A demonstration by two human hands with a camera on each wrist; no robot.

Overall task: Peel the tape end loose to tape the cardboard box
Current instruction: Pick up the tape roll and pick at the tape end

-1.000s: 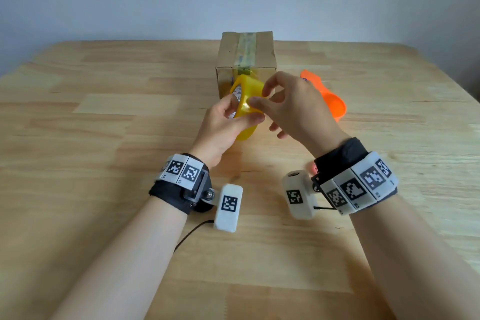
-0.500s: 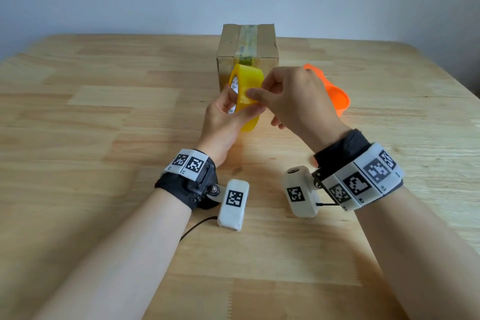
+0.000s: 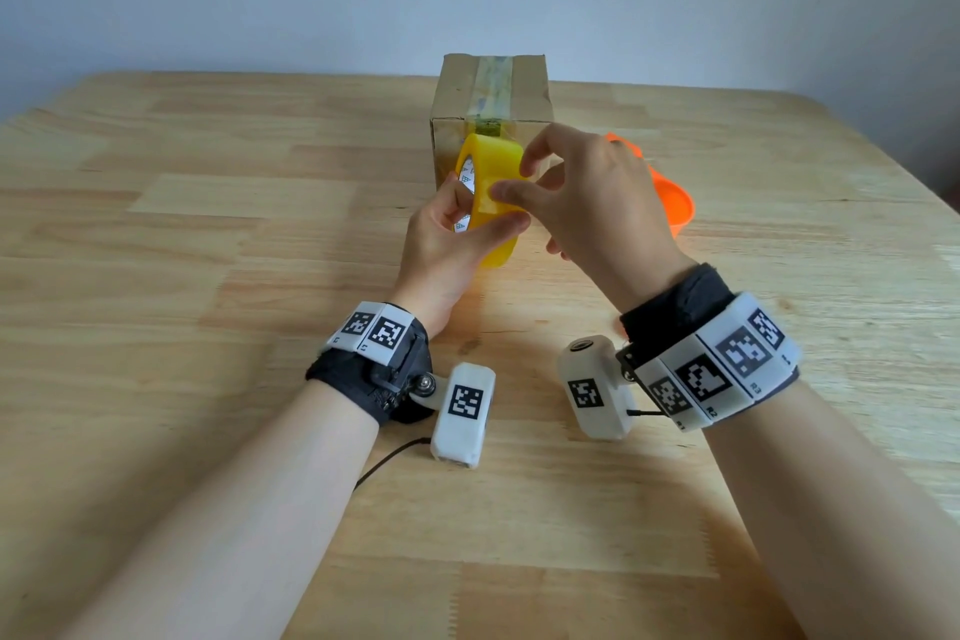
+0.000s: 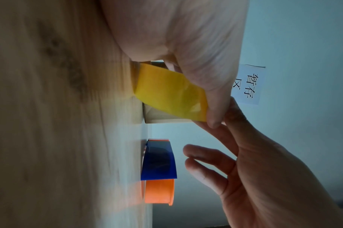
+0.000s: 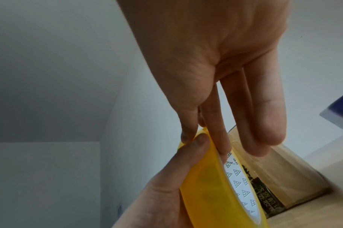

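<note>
A yellow tape roll is held upright just in front of the cardboard box, which has old tape along its top. My left hand grips the roll, fingers through the core and thumb on the outer face. My right hand pinches at the pale, crumpled tape end on the roll's face with thumb and index finger. In the left wrist view the roll shows a creased tab near my left thumb tip. In the right wrist view my right fingertips straddle the roll's rim.
An orange tape roll lies on the wooden table right of the box, behind my right hand. The left wrist view also shows a blue roll next to the orange one. A paper label hangs on the wall.
Both hands and the roll stay in about the same place before the box. My right thumb has shifted a little along the roll's face and the index finger has lifted slightly.
</note>
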